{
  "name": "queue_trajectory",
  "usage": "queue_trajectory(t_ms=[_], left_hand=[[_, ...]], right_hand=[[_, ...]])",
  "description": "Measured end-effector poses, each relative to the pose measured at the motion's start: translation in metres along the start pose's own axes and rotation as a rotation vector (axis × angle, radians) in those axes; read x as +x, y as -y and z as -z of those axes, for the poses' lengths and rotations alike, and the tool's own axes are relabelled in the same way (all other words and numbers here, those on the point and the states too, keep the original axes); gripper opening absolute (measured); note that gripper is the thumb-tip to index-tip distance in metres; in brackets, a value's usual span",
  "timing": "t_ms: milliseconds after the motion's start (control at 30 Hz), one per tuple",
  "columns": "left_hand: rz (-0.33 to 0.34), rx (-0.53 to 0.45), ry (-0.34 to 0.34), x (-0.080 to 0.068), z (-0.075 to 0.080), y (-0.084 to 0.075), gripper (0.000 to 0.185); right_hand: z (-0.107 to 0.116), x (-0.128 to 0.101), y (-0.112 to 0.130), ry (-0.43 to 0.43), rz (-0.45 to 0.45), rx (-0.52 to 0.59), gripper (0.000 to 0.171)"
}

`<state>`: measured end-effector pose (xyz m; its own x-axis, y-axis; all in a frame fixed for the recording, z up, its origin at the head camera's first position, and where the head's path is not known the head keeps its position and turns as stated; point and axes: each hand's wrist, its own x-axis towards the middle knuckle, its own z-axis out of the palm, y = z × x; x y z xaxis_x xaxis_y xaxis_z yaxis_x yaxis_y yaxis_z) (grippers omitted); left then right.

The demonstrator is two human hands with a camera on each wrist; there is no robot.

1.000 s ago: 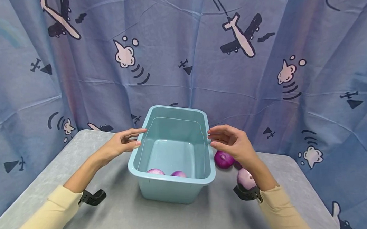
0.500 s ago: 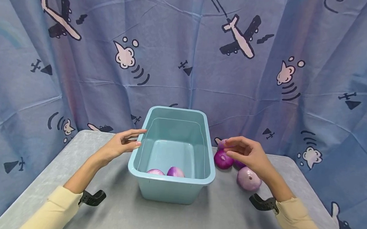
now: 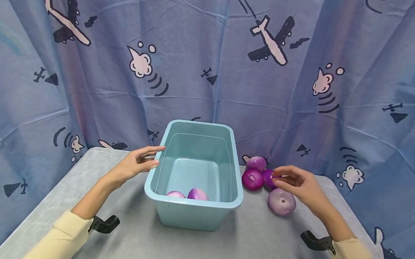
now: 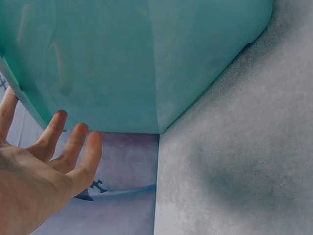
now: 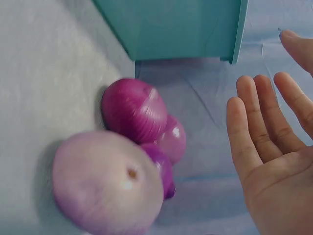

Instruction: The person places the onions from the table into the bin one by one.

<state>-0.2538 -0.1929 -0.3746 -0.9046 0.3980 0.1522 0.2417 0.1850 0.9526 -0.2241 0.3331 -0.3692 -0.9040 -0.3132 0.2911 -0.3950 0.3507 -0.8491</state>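
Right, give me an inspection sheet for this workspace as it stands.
Surface: grey table, covered in cloth.
Job's things: teal bin mid-table, two red onions inside; four red onions on the table right of the bin, clustered.
Clutter: nothing seen.
Hands: left hand open, fingers at the bin's left rim; right hand open, beside the clustered onions, holding none.
Cables: nothing seen; black wrist mounts only.
Surroundings: blue curtain with aeroplane print behind and at both sides.
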Motion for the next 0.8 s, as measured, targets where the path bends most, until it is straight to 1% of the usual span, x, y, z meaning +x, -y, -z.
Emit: queue_trajectory(t_ms=[200,433,533,667,800], left_hand=[[0.006,0.006,0.0,-0.001,0.0,0.001,0.055],[0.003,0.004,0.0,0.0,-0.001,0.002,0.054],[0.003,0.004,-0.001,0.0,-0.001,0.001,0.054],[-0.005,-0.001,0.002,0.0,-0.001,0.002,0.054],[-0.009,-0.002,0.005,0.001,-0.001,0.002,0.054]], right_hand=[[0.01,-0.011,-0.008,-0.006,0.003,-0.016,0.03],[0.026,-0.024,-0.019,-0.046,0.007,-0.067,0.032],[0.033,-0.03,-0.023,-0.069,-0.02,-0.105,0.032],[0.039,-0.037,-0.027,-0.102,-0.078,-0.149,0.033],[0.042,-0.043,-0.029,-0.117,-0.128,-0.188,0.036]])
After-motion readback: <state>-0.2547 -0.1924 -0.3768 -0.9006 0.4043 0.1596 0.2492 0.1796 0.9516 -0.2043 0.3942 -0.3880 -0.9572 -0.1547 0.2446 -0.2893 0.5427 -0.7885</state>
